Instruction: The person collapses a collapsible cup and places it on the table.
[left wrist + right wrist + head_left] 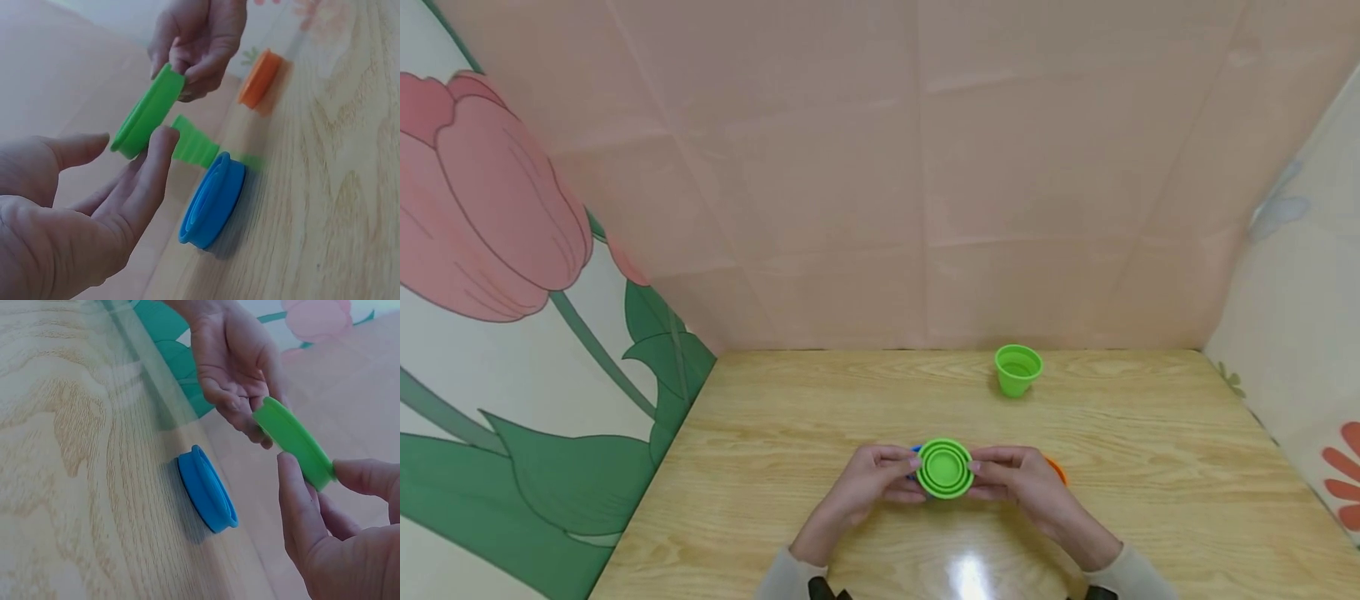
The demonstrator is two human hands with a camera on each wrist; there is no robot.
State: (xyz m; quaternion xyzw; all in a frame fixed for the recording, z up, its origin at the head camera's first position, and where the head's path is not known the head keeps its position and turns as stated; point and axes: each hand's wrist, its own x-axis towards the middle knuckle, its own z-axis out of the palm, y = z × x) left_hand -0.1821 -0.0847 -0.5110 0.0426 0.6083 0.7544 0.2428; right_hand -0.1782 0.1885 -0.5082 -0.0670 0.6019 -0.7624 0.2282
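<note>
A flattened green collapsible cup, its rings nested, is held up off the table between both hands. On its left edge, the left hand pinches it with the thumb on top and fingers below. The right hand grips the opposite edge in the same way. Beneath it, a flattened blue collapsible cup lies on the table, mostly hidden in the head view but plain in the right wrist view.
Toward the back of the wooden table stands an expanded green cup. A flattened orange cup lies on the right, partly behind the right hand in the head view. Pink sheeting rises behind the table.
</note>
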